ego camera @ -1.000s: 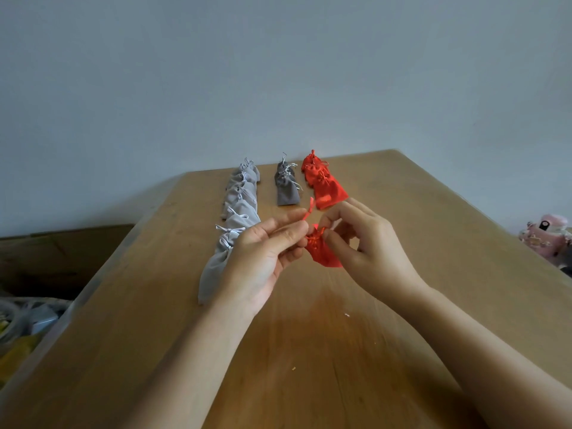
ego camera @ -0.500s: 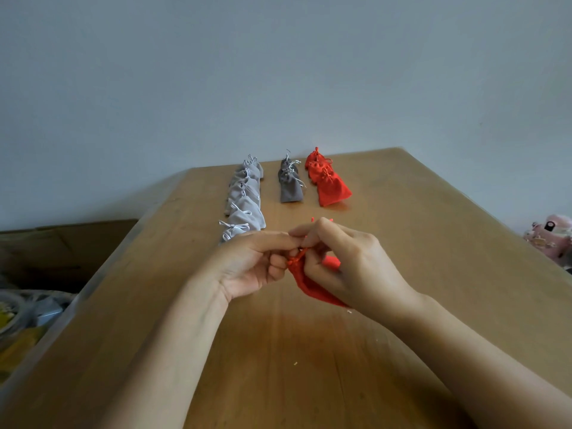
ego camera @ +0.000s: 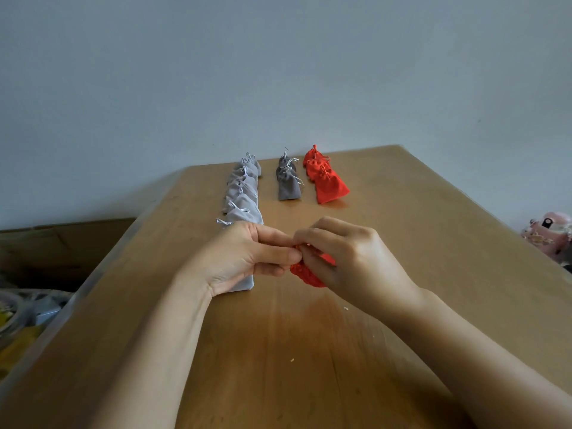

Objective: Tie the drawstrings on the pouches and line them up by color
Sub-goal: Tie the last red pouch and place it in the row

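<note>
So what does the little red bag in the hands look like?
The red pouch is a small bag of bright red, soft-looking cloth, all bunched and crumpled. Both hands hold it. The left hand pinches its top with thumb and fingertips, and the right hand curls round it, hiding most of it. The fingers cover its drawstring. It is held over the middle of the wooden table, nearer than the row of red pouches at the back.

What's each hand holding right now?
Left hand: closed, pinching the red pouch at its top.
Right hand: closed, gripping the same pouch.
</note>
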`<state>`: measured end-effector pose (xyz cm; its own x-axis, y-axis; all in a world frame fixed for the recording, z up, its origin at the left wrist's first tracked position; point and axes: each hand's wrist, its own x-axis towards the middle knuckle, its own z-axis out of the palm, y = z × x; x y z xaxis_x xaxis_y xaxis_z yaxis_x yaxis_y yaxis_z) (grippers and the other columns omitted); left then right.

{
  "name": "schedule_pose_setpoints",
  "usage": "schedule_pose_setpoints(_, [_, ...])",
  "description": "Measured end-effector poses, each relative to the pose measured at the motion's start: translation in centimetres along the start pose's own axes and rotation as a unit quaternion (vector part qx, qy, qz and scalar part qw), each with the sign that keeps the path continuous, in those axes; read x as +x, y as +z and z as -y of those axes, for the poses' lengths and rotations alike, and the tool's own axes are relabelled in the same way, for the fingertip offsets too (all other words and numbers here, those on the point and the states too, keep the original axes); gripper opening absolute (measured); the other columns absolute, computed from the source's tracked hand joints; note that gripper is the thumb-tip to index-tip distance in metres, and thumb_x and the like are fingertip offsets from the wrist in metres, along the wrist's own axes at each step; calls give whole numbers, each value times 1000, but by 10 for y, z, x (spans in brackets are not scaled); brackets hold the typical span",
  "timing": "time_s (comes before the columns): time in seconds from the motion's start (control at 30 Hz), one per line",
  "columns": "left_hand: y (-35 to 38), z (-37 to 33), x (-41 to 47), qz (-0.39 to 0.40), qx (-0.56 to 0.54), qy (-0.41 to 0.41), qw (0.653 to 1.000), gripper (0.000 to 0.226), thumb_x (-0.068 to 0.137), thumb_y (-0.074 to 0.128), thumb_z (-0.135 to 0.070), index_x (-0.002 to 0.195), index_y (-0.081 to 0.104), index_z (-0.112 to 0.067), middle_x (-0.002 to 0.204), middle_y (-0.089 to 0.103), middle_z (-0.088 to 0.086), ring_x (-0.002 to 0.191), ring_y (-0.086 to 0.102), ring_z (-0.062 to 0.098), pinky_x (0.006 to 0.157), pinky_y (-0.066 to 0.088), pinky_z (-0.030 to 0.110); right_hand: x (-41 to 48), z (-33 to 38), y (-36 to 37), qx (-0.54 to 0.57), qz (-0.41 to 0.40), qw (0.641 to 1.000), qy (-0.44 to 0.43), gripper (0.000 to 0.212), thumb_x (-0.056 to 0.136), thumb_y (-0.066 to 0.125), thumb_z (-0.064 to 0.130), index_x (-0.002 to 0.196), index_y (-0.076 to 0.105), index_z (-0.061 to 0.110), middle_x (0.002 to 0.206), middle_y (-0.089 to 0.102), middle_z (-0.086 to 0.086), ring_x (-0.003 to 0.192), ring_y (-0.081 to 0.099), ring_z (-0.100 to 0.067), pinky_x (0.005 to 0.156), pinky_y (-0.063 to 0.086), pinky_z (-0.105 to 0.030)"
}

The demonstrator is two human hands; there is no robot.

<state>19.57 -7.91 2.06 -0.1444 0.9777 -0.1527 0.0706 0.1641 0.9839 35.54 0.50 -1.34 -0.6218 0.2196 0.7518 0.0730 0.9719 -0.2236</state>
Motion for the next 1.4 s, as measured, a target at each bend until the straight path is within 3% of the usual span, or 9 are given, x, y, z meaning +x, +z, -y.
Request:
schedule_pose_setpoints(0.2, [10,-4,-3,-49,73,69,994,7,62,73,-13,65,71,-7,49,61,-1,44,54,4,47,45,14,2,-2,-5,22,-13,999,19,13,88,61,6,83,71,10,72,61,-1,62,56,-13,56,46,-30])
schedule_pose_setpoints(0.33, [13,-2,1,-79,59,86,991,9,67,72,-11,73,70,-3,46,58,-3,44,51,3,46,42,13,6,-2,-8,94,-53,989,103,5,82,70,8,82,74,11,71,68,3,65,63,-11,60,50,-28])
schedule_pose_setpoints(0.47, [18,2,7,-144,15,88,986,8,74,73,-10,80,72,-5,44,54,-5,41,47,2,43,36,10,7,-5,-10,168,-33,964,202,15,83,71,0,91,74,12,78,70,10,76,66,-3,68,52,-13])
schedule_pose_setpoints(0.63, [27,7,10,-167,23,92,981,10,84,66,1,78,71,-6,46,58,-10,40,47,-2,43,33,7,8,-5,-6,91,-18,978,188,15,82,71,3,94,77,10,86,72,3,82,64,-6,73,49,-15])
schedule_pose_setpoints(0.73, [30,6,10,-176,10,102,979,9,85,62,5,91,69,2,39,52,-12,36,47,-4,43,32,3,8,-5,-7,95,-11,974,206,19,83,73,9,101,77,12,92,72,2,82,66,-6,77,52,-20])
schedule_pose_setpoints(0.9, [30,4,9,-180,3,102,978,13,84,65,0,95,70,-3,40,53,-15,38,48,-7,43,33,3,8,2,-9,136,-32,958,248,21,76,80,13,96,77,16,87,70,4,79,66,-3,73,53,-16])
schedule_pose_setpoints(1.03, [31,7,11,-193,-18,91,977,11,84,67,-7,83,74,-16,52,59,-14,42,45,-4,44,30,8,8,3,-10,138,-63,951,270,16,75,80,10,87,79,22,80,71,7,75,66,-4,69,51,-15])
schedule_pose_setpoints(1.23, [44,7,11,-220,-38,143,964,16,86,63,0,99,72,-3,43,53,-16,44,51,-5,49,34,2,9,4,-12,145,-73,938,305,8,75,80,12,81,78,19,70,71,12,68,66,-1,65,52,-13])
schedule_pose_setpoints(1.4, [47,8,15,-257,-60,163,951,15,83,67,-2,96,72,3,46,56,-14,47,52,-4,50,35,2,10,3,-7,137,-60,943,298,5,80,76,14,79,75,18,67,69,14,66,65,1,63,48,-9])
